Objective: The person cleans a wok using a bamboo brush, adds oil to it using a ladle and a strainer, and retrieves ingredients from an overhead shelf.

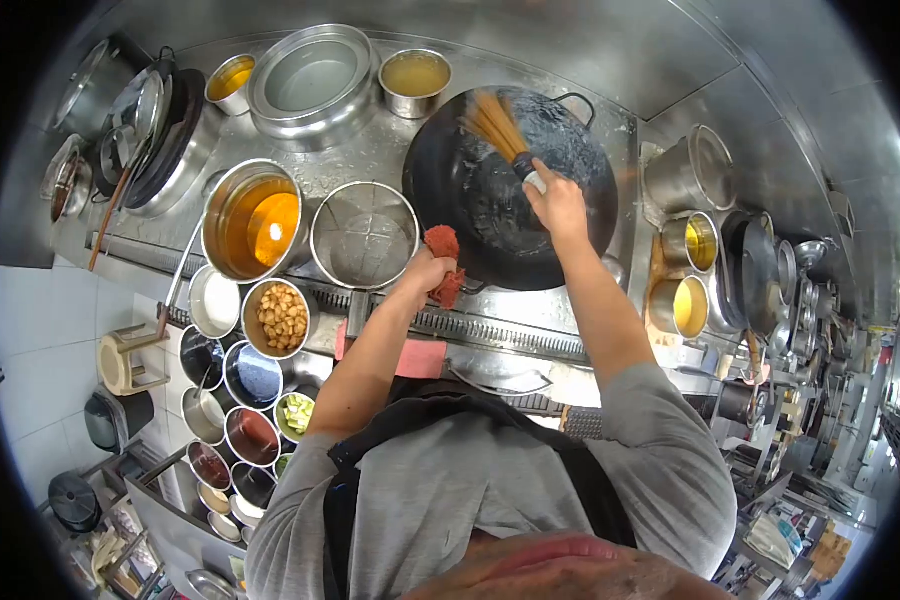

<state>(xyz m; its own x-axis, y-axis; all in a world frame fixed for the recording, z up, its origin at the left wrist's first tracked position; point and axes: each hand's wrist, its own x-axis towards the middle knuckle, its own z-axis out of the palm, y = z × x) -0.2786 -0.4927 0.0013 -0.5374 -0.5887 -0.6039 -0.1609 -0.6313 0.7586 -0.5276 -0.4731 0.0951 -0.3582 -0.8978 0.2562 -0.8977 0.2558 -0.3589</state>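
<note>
A large black wok [580, 210] sits on the steel stove, its inside wet with whitish streaks. My right hand [558, 205] grips the dark-bound handle of a bamboo wok brush [497, 124]; the bristles are blurred and lie over the far left of the wok. My left hand [428, 274] is closed around a bunched red cloth [443, 243] at the wok's near left rim, by its small loop handle. Left of that hand stands a round wire-mesh strainer [367, 235]. Whether the cloth touches the wok handle, I cannot tell.
Left of the strainer is a pot of orange oil [220, 235]. Below it stand a pot of browned chunks [281, 318] and several sauce containers. A wide metal pot [260, 98] is at the back; pots of yellow liquid [678, 306] stand at the right.
</note>
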